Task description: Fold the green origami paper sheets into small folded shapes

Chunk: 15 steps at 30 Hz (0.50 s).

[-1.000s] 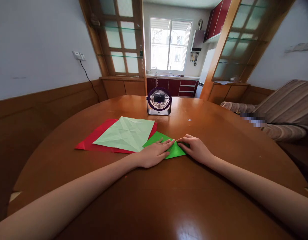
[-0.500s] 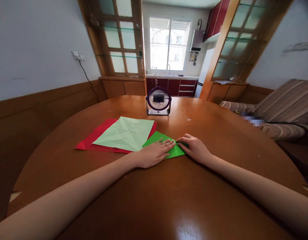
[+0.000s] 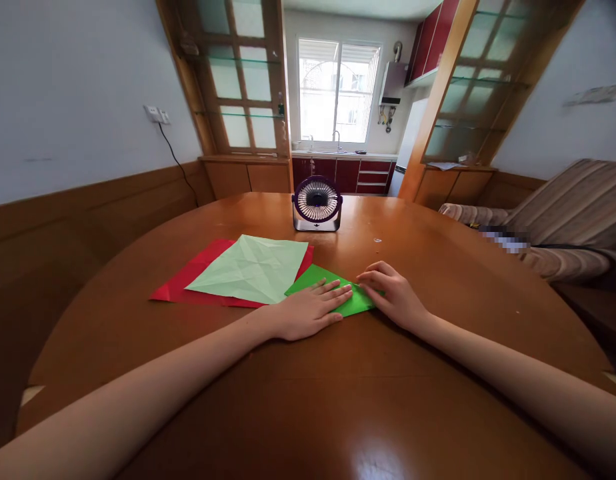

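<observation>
A bright green sheet of paper [image 3: 361, 305], folded into a pointed shape, lies on the table in front of me. My left hand [image 3: 308, 310] rests flat across its left part, fingers stretched out and palm down, covering much of it. At the right part of the sheet, my right hand [image 3: 393, 293] has its fingers bent, with thumb and fingertips close together at the paper's upper edge. Some green shows between that thumb and the fingers. Left of the green sheet are a creased pale green sheet [image 3: 251, 267] and, beneath it, a red sheet [image 3: 173, 287].
A small dark purple fan [image 3: 317, 203] stands on the far part of the brown wooden table [image 3: 308, 413]. A striped sofa [image 3: 578, 213] is at the right. Beyond the table are shelved cabinets [image 3: 248, 177] and a kitchen window.
My right hand has risen slightly and shifted a little right along the green paper's edge. My left hand stays flat on the paper, almost unmoved.
</observation>
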{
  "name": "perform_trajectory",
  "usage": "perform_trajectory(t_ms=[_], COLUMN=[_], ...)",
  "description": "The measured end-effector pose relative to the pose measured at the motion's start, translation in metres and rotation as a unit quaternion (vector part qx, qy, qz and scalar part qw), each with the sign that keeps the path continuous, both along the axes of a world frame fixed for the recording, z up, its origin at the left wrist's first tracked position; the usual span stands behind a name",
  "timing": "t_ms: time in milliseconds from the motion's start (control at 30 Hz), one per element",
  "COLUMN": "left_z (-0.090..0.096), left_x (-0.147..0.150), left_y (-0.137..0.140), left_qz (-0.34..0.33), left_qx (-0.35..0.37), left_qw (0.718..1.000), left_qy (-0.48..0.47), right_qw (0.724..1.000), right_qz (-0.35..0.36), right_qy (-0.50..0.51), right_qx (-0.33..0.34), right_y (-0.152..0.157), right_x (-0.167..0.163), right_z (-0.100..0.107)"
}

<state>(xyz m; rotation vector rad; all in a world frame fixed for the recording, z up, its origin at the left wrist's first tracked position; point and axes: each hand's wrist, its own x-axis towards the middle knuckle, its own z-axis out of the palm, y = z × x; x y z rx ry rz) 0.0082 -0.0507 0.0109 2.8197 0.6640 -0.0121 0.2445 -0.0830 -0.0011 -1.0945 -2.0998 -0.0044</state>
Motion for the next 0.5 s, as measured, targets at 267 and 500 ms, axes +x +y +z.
perform_trajectory(t_ms=[267, 500], left_z=[0.001, 0.001], left_x=[0.001, 0.000], left_y=[-0.001, -0.001], left_qz=[0.006, 0.002], left_qx=[-0.005, 0.002], left_qw=[1.000, 1.000], left_qy=[-0.004, 0.001], right_qw=[0.969, 0.950], right_qz=[0.171, 0.164], right_qy=[-0.171, -0.260], right_qx=[0.056, 0.051], right_y=[-0.024, -0.025], right_x=[-0.003, -0.006], right_z=[0.004, 0.010])
